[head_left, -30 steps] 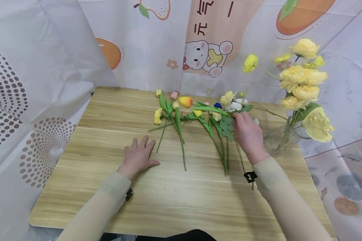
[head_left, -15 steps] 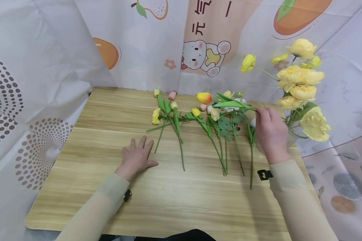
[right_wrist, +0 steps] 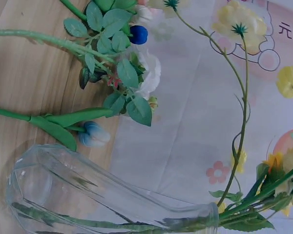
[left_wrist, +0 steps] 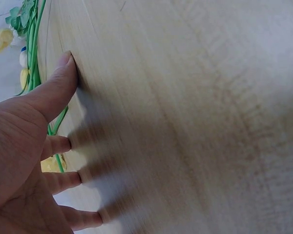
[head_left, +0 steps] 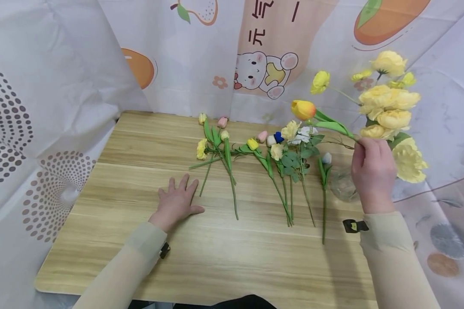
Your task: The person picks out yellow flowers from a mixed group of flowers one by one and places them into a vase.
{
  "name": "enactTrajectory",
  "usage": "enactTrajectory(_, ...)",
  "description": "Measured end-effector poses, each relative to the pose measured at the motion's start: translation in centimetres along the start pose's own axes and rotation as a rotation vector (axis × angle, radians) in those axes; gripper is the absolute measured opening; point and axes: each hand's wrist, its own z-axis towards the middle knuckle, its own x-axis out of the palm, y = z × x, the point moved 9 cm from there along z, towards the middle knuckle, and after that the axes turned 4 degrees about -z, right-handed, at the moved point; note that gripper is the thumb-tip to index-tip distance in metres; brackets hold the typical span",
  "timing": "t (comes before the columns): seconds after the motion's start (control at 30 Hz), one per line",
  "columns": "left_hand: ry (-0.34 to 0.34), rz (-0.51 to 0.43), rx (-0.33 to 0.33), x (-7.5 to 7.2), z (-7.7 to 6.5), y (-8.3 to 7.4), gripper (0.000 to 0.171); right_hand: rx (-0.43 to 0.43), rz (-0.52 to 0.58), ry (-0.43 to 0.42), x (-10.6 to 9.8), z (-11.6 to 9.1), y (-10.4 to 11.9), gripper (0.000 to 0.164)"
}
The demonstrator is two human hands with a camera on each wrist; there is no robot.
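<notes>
At the right end of the pale wood-grain table (head_left: 216, 262), your right hand (head_left: 375, 174) pinches the green stem of the yellow-and-orange tulip (head_left: 303, 110), its head raised beside the pale-yellow ruffled blooms (head_left: 392, 101) in the clear faceted-glass vase (head_left: 344, 186). Your left hand (head_left: 175, 199) rests on the wood, fingers spread, holding nothing. You seem to be adding this tulip to the vase; whether its stem end is inside, I cannot tell. Next likely calls for easing the stem down through the mouth without snagging the blooms.
</notes>
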Motion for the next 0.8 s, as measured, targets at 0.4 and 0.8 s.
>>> enactTrajectory(0.4, -0.001, 0.011, 0.011, 0.1, -0.1, -0.1, 0.095, 0.060, -0.099, 0.016, -0.6, -0.6, -3.1, 0.015)
enactTrajectory(0.8, -0.004, 0.009, 0.015, 0.0, -0.3, -0.2, 0.094, 0.150, -0.166, 0.064, -0.5, -2.1, -6.8, 0.015)
